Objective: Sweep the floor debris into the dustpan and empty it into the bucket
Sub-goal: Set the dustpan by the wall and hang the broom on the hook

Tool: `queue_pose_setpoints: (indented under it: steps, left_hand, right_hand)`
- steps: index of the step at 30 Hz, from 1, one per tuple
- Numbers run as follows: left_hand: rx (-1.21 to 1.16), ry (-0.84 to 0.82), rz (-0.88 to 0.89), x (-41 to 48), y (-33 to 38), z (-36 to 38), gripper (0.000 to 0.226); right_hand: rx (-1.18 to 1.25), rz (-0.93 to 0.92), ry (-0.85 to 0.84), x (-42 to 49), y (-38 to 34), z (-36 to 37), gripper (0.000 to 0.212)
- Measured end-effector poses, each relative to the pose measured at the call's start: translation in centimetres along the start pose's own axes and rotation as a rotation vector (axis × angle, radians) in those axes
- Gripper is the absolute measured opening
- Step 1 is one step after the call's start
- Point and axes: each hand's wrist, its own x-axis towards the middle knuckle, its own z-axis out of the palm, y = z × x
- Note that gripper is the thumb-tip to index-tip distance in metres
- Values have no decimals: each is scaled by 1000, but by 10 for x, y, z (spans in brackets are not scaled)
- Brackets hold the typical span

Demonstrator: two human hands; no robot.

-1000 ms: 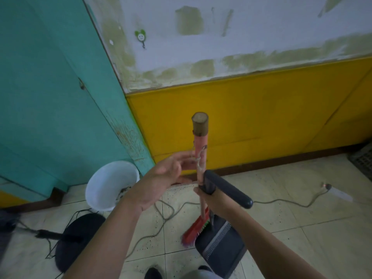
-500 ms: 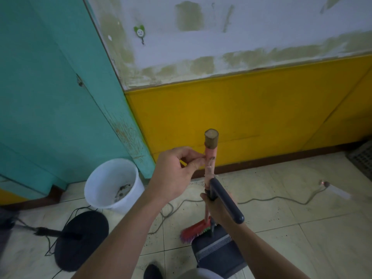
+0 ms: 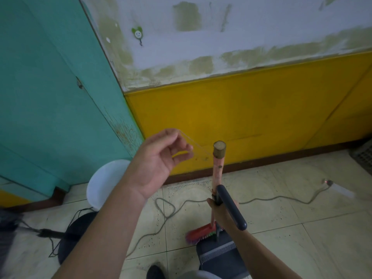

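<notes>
**Broom and dustpan held together, bucket off to the left**

Head view: a pale tiled floor (image 3: 291, 248) meets a yellow-and-white wall, with a teal door on the left. The right hand (image 3: 221, 210) grips the dark handle of the dustpan (image 3: 219, 256) together with the stick of the broom (image 3: 217, 174); the red bristles touch the pan's lip, low over the tiles. The left hand (image 3: 159, 164) is raised beside the stick's top with its fingers curled, hooking what looks like a thin loop (image 3: 193, 146) tied there; it is faint.

The white bucket (image 3: 108, 184) stands by the door, partly behind the left forearm, its contents hidden. Dark specks dot the tiles, so sweeping seems unfinished and emptying is still to do.

A cable (image 3: 261, 200) snakes across the floor and a black round base (image 3: 76, 234) sits just before the bucket; both could snag. Open tiles lie to the right.
</notes>
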Motion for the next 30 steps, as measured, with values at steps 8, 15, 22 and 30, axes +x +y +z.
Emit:
queue_pose_setpoints:
  steps: [8, 15, 22, 30]
  left_hand:
    - [327, -47, 76, 26, 27, 41, 12]
    - [767, -111, 148, 41, 47, 66, 16]
    - [1010, -50, 204, 49, 52, 61, 13]
    - [1150, -1, 200, 55, 47, 56, 16]
  right_hand:
    - [-9, -139, 76, 19, 15, 26, 60]
    - [-373, -136, 37, -8, -27, -8, 32]
    - [-378, -156, -137, 11, -50, -62, 42]
    - [390, -531, -96, -18, -173, -131, 13]
